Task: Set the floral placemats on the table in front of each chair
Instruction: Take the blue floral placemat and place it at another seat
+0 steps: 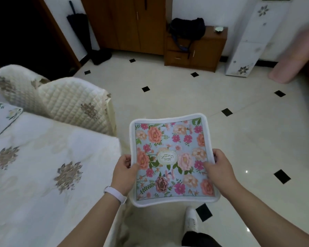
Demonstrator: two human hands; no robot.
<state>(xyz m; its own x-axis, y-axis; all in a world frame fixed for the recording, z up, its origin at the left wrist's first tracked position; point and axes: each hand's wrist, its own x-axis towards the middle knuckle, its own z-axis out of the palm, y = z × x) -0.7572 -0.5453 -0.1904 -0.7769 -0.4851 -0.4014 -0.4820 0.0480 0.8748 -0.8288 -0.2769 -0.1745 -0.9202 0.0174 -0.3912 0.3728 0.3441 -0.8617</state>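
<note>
Head view: the left grip (124,172) and right grip (219,166) each pinch a side edge of the placemat (169,154), thumbs on its printed face and fingers curled beneath. It is held flat and face up in the air, over the tiled floor (185,97), just right of the corner of the cloth-covered worktop (43,175). A second mat (3,113) lies on the worktop's far left. Two chairs (73,102) with quilted covers stand at its far side. A white band (115,192) circles the left wrist.
</note>
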